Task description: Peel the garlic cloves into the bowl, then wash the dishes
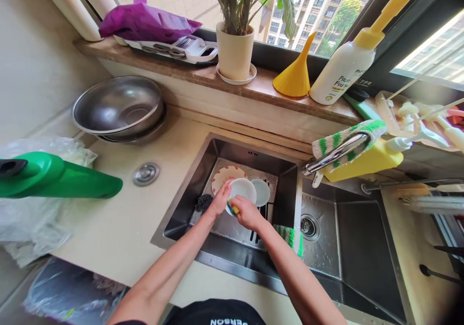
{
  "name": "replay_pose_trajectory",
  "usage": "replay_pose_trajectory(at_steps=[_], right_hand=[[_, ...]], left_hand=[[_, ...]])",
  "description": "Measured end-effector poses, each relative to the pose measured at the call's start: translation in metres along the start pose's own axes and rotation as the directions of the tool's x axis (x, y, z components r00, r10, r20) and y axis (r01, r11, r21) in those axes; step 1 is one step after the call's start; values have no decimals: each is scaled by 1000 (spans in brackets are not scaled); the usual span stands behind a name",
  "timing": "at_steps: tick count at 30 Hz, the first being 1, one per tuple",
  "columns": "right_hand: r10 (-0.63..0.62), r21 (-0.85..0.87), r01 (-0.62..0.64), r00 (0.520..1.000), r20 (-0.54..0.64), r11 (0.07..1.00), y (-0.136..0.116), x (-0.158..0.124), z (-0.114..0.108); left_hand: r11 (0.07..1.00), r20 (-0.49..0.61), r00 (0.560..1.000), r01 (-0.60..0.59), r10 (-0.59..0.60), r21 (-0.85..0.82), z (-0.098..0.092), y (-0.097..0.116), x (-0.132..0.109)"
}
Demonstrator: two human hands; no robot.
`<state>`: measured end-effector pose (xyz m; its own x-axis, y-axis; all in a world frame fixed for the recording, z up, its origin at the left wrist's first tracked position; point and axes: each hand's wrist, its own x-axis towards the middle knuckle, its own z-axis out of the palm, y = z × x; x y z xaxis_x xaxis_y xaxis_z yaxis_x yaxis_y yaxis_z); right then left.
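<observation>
Over the left sink basin, my left hand (221, 199) grips the left side of a white bowl (244, 188), which is tilted. My right hand (246, 212) is closed around a yellow and green sponge (234, 209) against the bowl's near edge. Behind the bowl, a plate with red marks around its rim (228, 174) lies in the basin. A second pale bowl (261, 192) stands just right of the held one. To the left of my left hand sits a dark scouring pad (204, 203).
A striped green and white cloth (290, 238) hangs over the divider beside the right basin (366, 238). The faucet (337, 153) points over the divider. Metal bowls (118, 105), a drain stopper (145, 174) and a green bottle (65, 176) are at left. A plant pot (235, 52) stands on the sill.
</observation>
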<state>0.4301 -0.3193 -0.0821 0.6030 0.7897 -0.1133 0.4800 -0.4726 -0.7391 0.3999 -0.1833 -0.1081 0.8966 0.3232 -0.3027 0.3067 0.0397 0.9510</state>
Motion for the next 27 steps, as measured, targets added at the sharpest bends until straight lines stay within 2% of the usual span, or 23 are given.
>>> replay_pose_trajectory(at_steps=[2, 4, 7, 9, 10, 11, 12, 13, 14, 15, 16, 17, 18, 19, 20, 23, 27], right_hand=[[119, -190, -115, 993, 12, 975, 12, -12, -5], [240, -231, -255, 966, -90, 939, 26, -20, -13], [319, -14, -325, 934, -161, 946, 42, -22, -24], [317, 208, -290, 942, -110, 934, 44, -14, -25], [313, 311, -273, 946, -84, 910, 42, -8, -23], [322, 397, -268, 944, -74, 878, 38, -2, -19], [358, 459, -277, 929, -97, 844, 34, 5, -14], [415, 503, -293, 897, -150, 813, 29, 12, -8], [475, 534, -301, 851, -223, 790, 25, 17, -2], [508, 551, -284, 804, -310, 785, 22, 22, 4], [506, 545, -244, 763, -402, 802, 20, 24, 8], [470, 512, -196, 737, -485, 836, 19, 24, 12], [417, 458, -156, 724, -549, 875, 20, 23, 14], [357, 396, -127, 726, -587, 909, 21, 20, 15], [301, 335, -110, 744, -597, 936, 23, 16, 15], [175, 200, -77, 823, -540, 977, 32, 4, 15], [67, 59, -45, 889, -453, 997, 49, 6, 17]], left_hand=[[986, 85, 992, -103, 92, 129, -13, 5, 4], [950, 157, 976, -188, 152, 250, -26, 12, 7], [911, 278, 940, -281, 198, 303, -42, 34, 13], [903, 378, 897, -342, 230, 261, -47, 50, 17], [903, 402, 882, -360, 247, 234, -46, 56, 19], [908, 376, 888, -361, 265, 213, -42, 58, 19], [920, 300, 913, -342, 276, 192, -35, 56, 19], [940, 173, 948, -295, 267, 170, -26, 51, 16], [966, -13, 973, -227, 231, 124, -16, 42, 13], [991, -158, 979, -127, 132, 40, -6, 31, 8], [997, -234, 972, 1, -18, -73, 4, 19, 2], [971, -216, 959, 143, -184, -190, 10, 7, -4], [912, -144, 931, 283, -336, -296, 14, -2, -8], [842, -59, 895, 392, -442, -370, 13, -8, -12], [788, -5, 868, 448, -496, -422, 9, -12, -14], [763, 102, 890, 436, -445, -477, -12, -5, -12], [783, 189, 894, 447, -406, -433, -28, 13, -10]])
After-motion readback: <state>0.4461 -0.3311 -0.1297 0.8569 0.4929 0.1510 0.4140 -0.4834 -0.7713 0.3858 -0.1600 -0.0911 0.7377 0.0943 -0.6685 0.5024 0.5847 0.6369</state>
